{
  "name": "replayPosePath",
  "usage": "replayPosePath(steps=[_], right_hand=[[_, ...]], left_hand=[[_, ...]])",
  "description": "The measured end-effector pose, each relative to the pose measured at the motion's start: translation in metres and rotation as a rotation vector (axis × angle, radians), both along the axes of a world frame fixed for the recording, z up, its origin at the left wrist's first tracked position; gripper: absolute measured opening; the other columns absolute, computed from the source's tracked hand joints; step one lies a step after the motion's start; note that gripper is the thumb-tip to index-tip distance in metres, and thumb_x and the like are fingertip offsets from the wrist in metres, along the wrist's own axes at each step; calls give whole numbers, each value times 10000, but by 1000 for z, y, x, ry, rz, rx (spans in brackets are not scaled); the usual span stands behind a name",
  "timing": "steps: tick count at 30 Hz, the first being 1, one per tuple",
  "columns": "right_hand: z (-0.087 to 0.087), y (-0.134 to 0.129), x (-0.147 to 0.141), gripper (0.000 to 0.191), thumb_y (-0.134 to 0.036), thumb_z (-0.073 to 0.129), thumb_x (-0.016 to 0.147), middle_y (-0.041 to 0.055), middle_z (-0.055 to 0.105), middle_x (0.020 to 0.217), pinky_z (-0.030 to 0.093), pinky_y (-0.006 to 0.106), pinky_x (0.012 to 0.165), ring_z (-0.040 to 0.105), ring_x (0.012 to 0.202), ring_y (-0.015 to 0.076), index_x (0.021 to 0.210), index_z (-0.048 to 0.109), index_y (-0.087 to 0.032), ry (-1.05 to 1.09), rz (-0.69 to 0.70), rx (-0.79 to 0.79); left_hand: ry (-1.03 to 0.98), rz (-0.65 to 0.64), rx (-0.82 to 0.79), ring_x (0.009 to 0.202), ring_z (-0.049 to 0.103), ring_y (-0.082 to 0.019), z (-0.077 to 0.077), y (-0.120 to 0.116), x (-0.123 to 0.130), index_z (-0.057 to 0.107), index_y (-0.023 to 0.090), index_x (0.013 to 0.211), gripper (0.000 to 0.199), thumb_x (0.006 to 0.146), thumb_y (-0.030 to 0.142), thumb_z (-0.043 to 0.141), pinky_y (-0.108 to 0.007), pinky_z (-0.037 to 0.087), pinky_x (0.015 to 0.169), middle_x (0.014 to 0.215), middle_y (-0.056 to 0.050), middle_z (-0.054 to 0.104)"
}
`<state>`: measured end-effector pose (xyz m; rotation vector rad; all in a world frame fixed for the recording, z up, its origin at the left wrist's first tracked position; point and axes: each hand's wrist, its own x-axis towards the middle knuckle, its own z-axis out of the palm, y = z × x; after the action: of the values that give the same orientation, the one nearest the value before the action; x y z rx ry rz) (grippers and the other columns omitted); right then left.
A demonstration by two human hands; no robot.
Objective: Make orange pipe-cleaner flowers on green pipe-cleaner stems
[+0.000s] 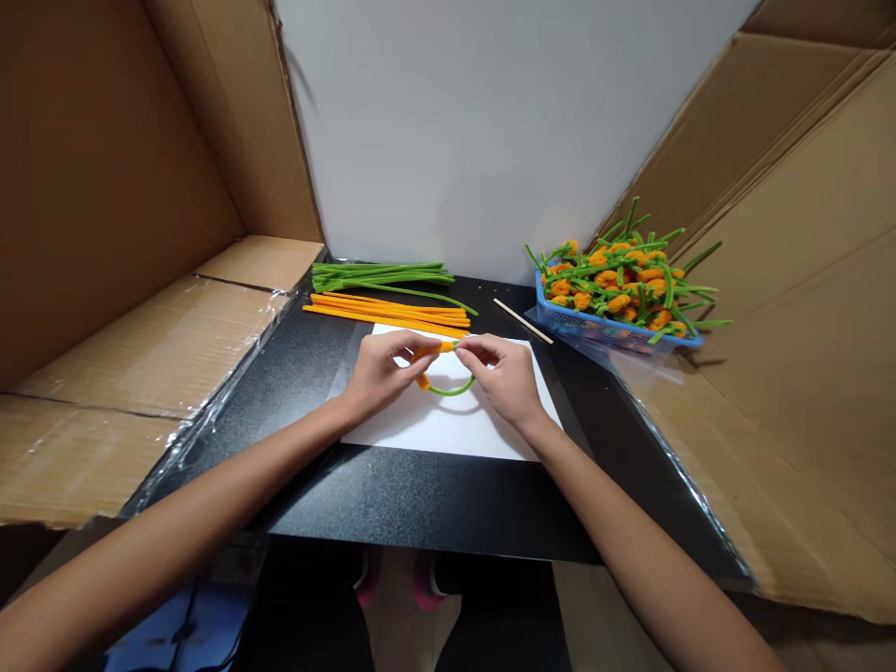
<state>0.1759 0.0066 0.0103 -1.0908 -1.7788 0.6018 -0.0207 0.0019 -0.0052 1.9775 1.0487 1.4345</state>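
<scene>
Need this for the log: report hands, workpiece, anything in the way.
Left hand and right hand gripping orange-and-green pipe cleaner. Pipe cleaner bent, above white paper. Stick, blue basket to the right, apart from hands.

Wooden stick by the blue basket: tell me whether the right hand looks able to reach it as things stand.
Likely yes: the stick lies uncovered on the table just beyond the right hand, though that hand is busy with the green pipe cleaner.

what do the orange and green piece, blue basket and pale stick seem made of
Orange and green piece: probably chenille-covered wire, matte and fuzzy, holding its bend. Blue basket: likely moulded plastic, slight sheen, perforated side wall. Pale stick: perhaps bare wood, matte, going by its colour; grain too small to see.
</scene>
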Motion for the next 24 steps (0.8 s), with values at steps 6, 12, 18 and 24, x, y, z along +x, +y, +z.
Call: replayPosePath(steps=[6,12,18,24], right_hand=[[-1,0,-1,165,-291,642,829,69,742,833,487,294,662,641,704,177,832,744,-162,54,-11,-15],[-2,6,2,177,-318,688,771,69,743,803,489,298,663,640,694,177,805,742,-153,141,-18,-139],[-6,10,2,222,-351,731,702,46,700,730,441,264,567,576,625,144,787,736,-146,273,5,-292],[-5,9,2,240,-367,733,695,31,664,674,427,259,549,549,598,136,786,733,-144,293,15,-331]], left_hand=[[13,-9,26,743,716,-141,-2,0,0,765,179,967,153,857,274,717,-221,589,649,936,-43,770],[-139,43,-83,708,723,-165,0,1,0,769,156,913,274,782,395,795,-260,620,662,909,-68,768],[-335,-84,-240,813,741,-223,6,2,2,750,124,977,409,710,420,843,-298,641,663,942,-110,768],[-372,-174,-303,874,739,-234,7,4,1,713,131,1067,479,706,414,849,-321,641,727,975,-119,764]])
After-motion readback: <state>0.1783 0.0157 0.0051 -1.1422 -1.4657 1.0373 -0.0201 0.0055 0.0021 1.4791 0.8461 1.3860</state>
